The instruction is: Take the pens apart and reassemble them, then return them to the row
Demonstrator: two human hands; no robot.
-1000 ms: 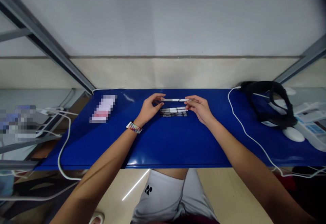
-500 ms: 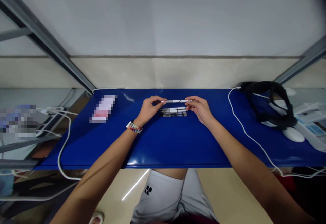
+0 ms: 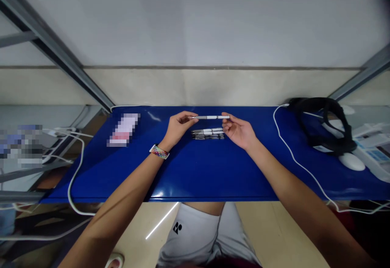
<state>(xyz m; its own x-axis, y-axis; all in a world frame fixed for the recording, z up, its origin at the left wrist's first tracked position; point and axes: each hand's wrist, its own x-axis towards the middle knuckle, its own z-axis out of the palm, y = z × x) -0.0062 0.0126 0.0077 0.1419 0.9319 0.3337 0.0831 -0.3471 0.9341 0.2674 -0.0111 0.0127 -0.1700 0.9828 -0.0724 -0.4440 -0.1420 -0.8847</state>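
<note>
A white and grey pen (image 3: 211,117) is held level above the blue table, its tip toward the left. My left hand (image 3: 178,128) pinches the tip end between thumb and fingers. At the other end, my right hand (image 3: 240,131) grips the pen with thumb and forefinger, the other fingers curled below. Just nearer to me, several similar pens (image 3: 207,134) lie side by side on the table, roughly parallel to the held one. Their right ends come close to my right hand's fingers.
A blue table (image 3: 210,170) stands against the wall. On its left is a blurred pink and white item (image 3: 124,129). To the right are a black headset (image 3: 323,125), a white rounded device (image 3: 352,161) and a white cable (image 3: 294,158). Metal frame posts (image 3: 76,68) rise at both sides.
Both hands have raised the pen slightly and moved it a little away from the row of pens. The row lies as before.
</note>
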